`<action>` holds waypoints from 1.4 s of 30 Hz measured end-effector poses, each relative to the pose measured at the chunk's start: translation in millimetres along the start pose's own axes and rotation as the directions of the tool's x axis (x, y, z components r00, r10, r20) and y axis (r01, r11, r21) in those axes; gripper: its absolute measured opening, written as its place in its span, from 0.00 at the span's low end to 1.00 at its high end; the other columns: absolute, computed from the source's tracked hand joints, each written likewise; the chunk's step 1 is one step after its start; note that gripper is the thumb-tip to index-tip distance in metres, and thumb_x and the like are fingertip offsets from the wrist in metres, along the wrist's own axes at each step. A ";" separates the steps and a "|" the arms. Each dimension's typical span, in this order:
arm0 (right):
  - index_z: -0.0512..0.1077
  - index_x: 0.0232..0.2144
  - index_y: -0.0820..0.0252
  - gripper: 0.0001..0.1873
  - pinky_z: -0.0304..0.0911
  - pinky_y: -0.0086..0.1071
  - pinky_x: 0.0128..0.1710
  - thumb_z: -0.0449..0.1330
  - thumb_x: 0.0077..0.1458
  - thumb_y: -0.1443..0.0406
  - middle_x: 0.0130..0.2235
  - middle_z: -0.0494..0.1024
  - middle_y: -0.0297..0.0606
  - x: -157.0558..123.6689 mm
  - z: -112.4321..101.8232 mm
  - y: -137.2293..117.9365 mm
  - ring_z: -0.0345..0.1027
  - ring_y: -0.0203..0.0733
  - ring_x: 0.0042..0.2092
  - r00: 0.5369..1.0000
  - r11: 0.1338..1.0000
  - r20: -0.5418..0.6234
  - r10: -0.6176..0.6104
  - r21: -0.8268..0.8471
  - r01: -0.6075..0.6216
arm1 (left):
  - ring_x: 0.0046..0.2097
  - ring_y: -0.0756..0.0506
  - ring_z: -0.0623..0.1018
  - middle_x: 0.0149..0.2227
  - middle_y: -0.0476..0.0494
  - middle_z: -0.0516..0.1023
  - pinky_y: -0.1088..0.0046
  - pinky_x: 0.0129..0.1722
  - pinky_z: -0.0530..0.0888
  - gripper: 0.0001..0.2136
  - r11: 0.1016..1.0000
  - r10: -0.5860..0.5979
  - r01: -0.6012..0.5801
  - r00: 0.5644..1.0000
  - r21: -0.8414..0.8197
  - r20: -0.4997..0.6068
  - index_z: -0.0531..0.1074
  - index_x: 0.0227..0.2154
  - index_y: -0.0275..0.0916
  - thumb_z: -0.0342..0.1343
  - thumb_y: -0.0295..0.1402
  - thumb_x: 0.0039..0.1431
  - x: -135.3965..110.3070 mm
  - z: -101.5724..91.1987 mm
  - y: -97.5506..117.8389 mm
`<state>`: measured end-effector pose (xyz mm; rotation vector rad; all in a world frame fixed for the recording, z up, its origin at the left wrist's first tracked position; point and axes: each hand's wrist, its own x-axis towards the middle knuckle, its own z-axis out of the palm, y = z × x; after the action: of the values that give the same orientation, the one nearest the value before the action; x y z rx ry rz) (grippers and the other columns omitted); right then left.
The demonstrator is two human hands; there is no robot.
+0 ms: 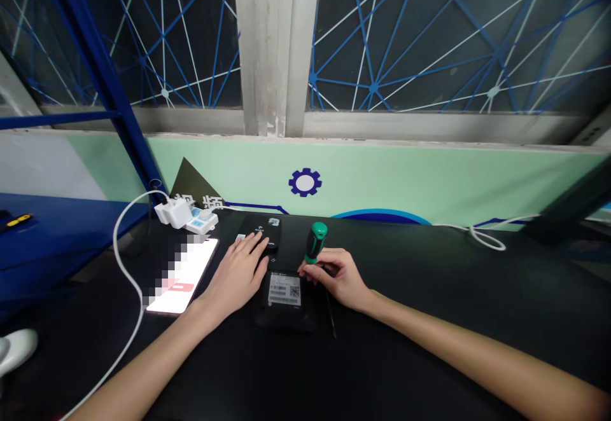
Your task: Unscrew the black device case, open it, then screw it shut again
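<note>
My right hand (341,278) is closed on a green-and-black screwdriver (317,243), thumb and fingers pinching it just below the handle. The handle points up, and fingers hide its lower end. Beside it lies a black boxy device (285,316) with a printed white label and a square code. My left hand (243,268) is spread flat, fingertips over a flat black box (273,231) with small white print; its thumb reaches the labelled device's upper left corner. Below my right hand a thin dark rod (331,319) lies on the table.
Left of my left forearm lies a lit phone (191,275). Behind it are white plugs on a power strip (201,220), with a white cable (125,268) looping forward. A white rounded object (19,349) sits at the left edge. A green wall (382,182) bounds the black table behind.
</note>
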<state>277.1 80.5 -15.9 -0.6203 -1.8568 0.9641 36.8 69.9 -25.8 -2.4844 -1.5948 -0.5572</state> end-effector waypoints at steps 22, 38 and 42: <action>0.71 0.26 0.61 0.20 0.70 0.28 0.23 0.72 0.48 0.52 0.26 0.80 0.38 0.3 2.9 9.3 0.73 0.36 0.25 0.971 0.960 -0.073 0.227 0.186 -0.210 | 0.66 0.38 0.65 0.65 0.36 0.66 0.52 0.64 0.63 0.20 1.000 0.008 -0.008 1.000 -0.007 -0.026 0.66 0.61 0.37 0.42 0.36 0.71 -0.5 1.1 -0.6; 0.73 0.24 0.62 0.19 0.70 0.29 0.25 0.69 0.52 0.53 0.28 0.82 0.41 -0.6 2.2 8.4 0.74 0.38 0.27 0.976 0.963 -0.050 0.211 0.181 -0.199 | 0.66 0.39 0.66 0.65 0.36 0.67 0.52 0.64 0.64 0.20 1.000 0.007 -0.007 0.999 -0.009 -0.040 0.66 0.61 0.39 0.43 0.36 0.71 -0.5 1.0 0.3; 0.75 0.24 0.62 0.19 0.68 0.29 0.25 0.68 0.53 0.52 0.28 0.80 0.40 0.0 1.6 8.4 0.72 0.37 0.27 0.984 0.977 -0.060 0.166 0.146 -0.156 | 0.66 0.38 0.66 0.65 0.36 0.67 0.52 0.64 0.64 0.20 1.000 0.006 -0.006 1.000 0.001 -0.025 0.66 0.61 0.37 0.43 0.36 0.71 -0.2 -0.4 0.9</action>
<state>275.8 84.7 -23.3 -0.7176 -1.6789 1.1530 37.5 69.2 -25.4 -2.4705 -1.5779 -0.5840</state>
